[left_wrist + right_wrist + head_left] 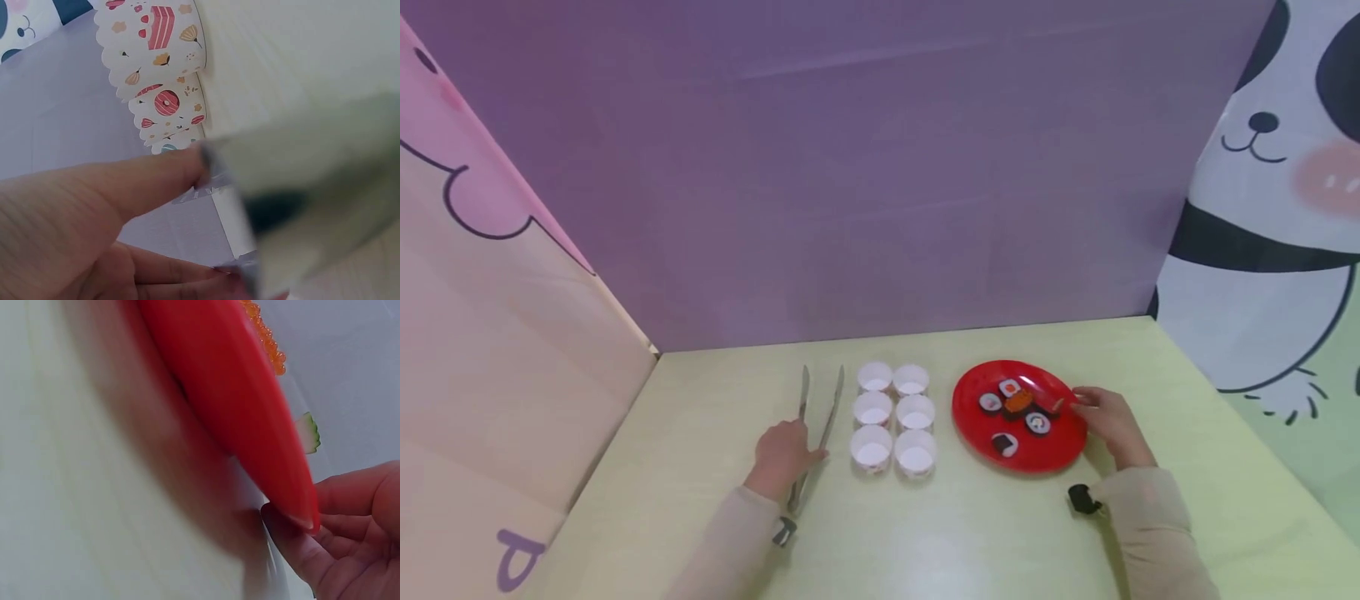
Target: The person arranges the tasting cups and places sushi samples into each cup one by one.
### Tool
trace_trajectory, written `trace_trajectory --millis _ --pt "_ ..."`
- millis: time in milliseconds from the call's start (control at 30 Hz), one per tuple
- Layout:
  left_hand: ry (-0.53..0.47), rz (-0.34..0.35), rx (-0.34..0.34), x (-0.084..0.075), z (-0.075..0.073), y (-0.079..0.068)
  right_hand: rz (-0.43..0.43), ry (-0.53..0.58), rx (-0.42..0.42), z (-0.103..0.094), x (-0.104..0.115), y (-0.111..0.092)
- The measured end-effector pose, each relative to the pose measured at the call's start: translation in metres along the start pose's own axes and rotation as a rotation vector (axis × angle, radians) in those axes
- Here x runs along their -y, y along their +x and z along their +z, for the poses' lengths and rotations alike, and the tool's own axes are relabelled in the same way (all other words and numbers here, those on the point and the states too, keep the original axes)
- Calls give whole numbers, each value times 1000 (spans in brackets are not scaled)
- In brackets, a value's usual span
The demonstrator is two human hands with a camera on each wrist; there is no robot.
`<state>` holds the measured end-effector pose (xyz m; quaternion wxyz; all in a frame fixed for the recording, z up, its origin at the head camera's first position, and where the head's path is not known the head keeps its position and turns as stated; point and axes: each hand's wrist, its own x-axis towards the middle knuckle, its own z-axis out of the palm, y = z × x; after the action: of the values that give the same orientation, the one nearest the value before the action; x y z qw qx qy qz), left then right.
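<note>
My left hand (781, 460) grips a pair of metal tongs (834, 408) near the middle, thumb on one arm and fingers on the other. The two arms spread apart, tips pointing away from me. In the left wrist view the tongs (331, 206) loom large and blurred. On the right, my right hand (1112, 423) pinches the rim of a red round plate (1037, 460), thumb below and fingers above. Several small sushi pieces lie on it, among them an orange-topped one (1019, 403), a white roll (1037, 423) and a rice ball with a dark wrap (1004, 444).
Several white paper cups (872, 448) with scalloped rims and dessert prints stand in two columns between tongs and plate. A purple backdrop (880, 183) rises behind the pale table (970, 533). Panels with cartoon prints flank it on both sides.
</note>
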<state>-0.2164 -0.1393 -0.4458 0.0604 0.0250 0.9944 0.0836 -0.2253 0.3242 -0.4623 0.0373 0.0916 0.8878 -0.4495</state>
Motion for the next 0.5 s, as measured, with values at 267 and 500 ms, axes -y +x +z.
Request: trace_trajectory --millis 267,500 --pt "5 5 28 -3 -3 -3 18 9 14 0 2 -2" --pt "3 1 15 1 -2 -3 46 10 26 1 1 -1"
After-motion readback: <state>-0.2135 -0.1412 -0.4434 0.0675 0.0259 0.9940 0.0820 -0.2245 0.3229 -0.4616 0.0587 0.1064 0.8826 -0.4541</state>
